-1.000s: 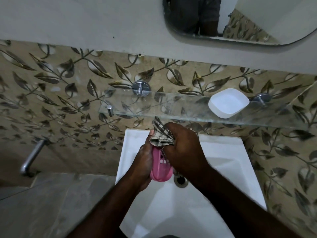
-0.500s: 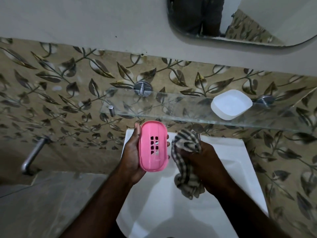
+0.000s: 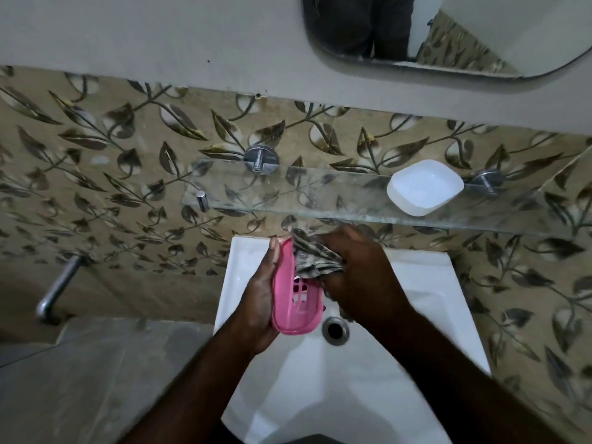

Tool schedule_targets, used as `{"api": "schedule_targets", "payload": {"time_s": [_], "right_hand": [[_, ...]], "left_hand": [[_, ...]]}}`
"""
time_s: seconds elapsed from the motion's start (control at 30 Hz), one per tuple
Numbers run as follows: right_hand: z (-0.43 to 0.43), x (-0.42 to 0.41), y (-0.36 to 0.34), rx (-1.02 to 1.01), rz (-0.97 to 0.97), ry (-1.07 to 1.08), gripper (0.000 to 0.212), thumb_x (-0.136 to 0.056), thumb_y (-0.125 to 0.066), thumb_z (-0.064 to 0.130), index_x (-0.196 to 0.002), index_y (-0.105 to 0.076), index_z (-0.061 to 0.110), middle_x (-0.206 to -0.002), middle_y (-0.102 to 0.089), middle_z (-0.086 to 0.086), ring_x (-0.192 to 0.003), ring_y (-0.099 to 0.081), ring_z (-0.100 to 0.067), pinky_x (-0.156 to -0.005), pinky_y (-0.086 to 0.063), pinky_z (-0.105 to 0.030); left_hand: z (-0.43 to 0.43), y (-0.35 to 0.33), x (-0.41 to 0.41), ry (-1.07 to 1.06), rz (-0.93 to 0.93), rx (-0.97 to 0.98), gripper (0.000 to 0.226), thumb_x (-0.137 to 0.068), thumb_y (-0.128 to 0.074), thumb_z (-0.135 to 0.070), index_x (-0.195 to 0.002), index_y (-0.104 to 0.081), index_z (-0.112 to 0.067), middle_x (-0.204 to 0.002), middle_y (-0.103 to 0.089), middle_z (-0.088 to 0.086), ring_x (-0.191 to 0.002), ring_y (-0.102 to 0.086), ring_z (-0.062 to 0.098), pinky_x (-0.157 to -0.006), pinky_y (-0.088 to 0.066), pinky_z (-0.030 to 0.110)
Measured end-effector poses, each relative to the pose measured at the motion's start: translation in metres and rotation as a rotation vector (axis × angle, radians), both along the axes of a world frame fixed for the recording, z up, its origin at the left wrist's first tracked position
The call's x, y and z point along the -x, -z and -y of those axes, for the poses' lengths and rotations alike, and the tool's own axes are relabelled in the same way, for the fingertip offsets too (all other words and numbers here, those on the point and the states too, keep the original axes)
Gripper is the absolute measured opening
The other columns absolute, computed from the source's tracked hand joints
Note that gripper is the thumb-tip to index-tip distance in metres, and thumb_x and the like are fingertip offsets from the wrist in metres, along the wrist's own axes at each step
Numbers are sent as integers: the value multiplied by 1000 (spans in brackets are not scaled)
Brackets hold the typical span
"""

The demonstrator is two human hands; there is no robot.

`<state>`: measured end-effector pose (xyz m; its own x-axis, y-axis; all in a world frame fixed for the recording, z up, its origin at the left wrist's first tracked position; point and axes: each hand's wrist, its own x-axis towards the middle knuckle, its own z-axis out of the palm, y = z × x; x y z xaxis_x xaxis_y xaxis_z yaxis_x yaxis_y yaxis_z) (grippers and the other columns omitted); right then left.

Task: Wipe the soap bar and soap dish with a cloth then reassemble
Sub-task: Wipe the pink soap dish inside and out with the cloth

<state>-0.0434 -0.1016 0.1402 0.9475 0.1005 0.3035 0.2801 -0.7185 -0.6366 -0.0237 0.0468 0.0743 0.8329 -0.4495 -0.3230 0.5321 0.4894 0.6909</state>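
My left hand (image 3: 260,299) grips a pink slotted soap dish tray (image 3: 296,304) from its left side, holding it above the white sink (image 3: 426,283). My right hand (image 3: 358,270) is closed on a checked cloth (image 3: 312,257) and presses it onto the upper part of the pink tray. A white soap dish base (image 3: 424,186) rests on the glass shelf (image 3: 304,193) at the right. No soap bar shows in the view.
The sink drain (image 3: 335,329) lies just right of the tray. A metal tap handle (image 3: 56,293) sticks out of the wall at the left. A mirror (image 3: 464,30) hangs above the leaf-patterned tiles. A grey counter (image 3: 96,379) runs left of the sink.
Half a second ago the tray was held up apart from the cloth; now my right hand has brought the cloth back onto the tray, which has tilted and dropped lower.
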Motion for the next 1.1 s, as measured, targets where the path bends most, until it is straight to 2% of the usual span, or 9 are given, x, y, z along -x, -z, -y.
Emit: {"api": "schedule_targets", "payload": {"time_s": [0.1,0.17,0.3,0.43,0.57,0.7,0.83,0.97,1.1], "right_hand": [[-7,4,1,166,-6,95,31,-76,-59,29,-104,-71,23,-86,-59,-2,-80,-60,-23,-67,-48,-33],[-5,14,10,172,-73,60,3,-81,-62,25,-80,-64,26,-75,-56,-1,-74,-61,-28,-64,-48,-36],[-3,27,22,6,-356,-83,17,-79,-57,12,-64,-53,16,-57,-55,-5,-52,-59,-29,-53,-52,-46],[4,3,-1,-149,-89,90,16,-72,-59,17,-80,-63,30,-64,-59,8,-53,-59,-18,-53,-51,-33],[3,5,2,-38,9,104,18,-72,-64,16,-89,-69,18,-77,-63,0,-70,-61,-24,-63,-49,-33],[-2,36,29,-7,-226,-3,15,-81,-57,19,-66,-54,21,-57,-58,1,-54,-60,-22,-56,-53,-43],[8,34,26,-254,-471,-13,15,-80,-58,11,-66,-52,12,-47,-58,-8,-37,-59,-25,-34,-49,-38],[15,8,2,-181,-139,155,17,-77,-71,9,-77,-64,25,-66,-66,11,-57,-62,-2,-52,-45,-12],[-6,18,3,53,-24,92,35,-74,-69,7,-105,-71,23,-83,-60,5,-76,-59,-18,-65,-43,-25]], "left_hand": [[-3,-6,0,-78,50,-117,76,-70,-58,-73,-118,-67,-16,-120,-65,22,-108,-62,40,-97,-48,56],[-7,-6,0,-105,54,-175,82,-64,-62,-76,-117,-66,-14,-118,-67,21,-108,-64,37,-94,-51,53],[-8,-8,-2,-131,49,-212,76,-63,-52,-71,-114,-62,-15,-109,-71,21,-103,-67,37,-93,-51,53],[3,-16,-2,-66,85,-222,73,-71,-50,-69,-117,-64,-14,-113,-68,23,-100,-66,37,-95,-49,56],[7,-18,-3,-95,61,-202,75,-74,-51,-68,-121,-63,-10,-118,-66,24,-109,-62,41,-99,-46,58],[1,-11,-8,-121,22,-171,82,-68,-53,-71,-121,-60,-9,-112,-69,22,-100,-67,33,-91,-53,51],[0,-2,-8,-55,-50,-74,77,-73,-46,-72,-109,-72,-10,-104,-73,15,-89,-70,26,-81,-56,42],[7,0,-1,-7,-45,47,68,-77,-49,-71,-114,-71,-18,-114,-70,14,-100,-68,28,-85,-56,44],[10,-3,0,-27,-41,43,78,-77,-48,-73,-124,-63,-14,-123,-66,18,-112,-63,34,-87,-53,48]]}}
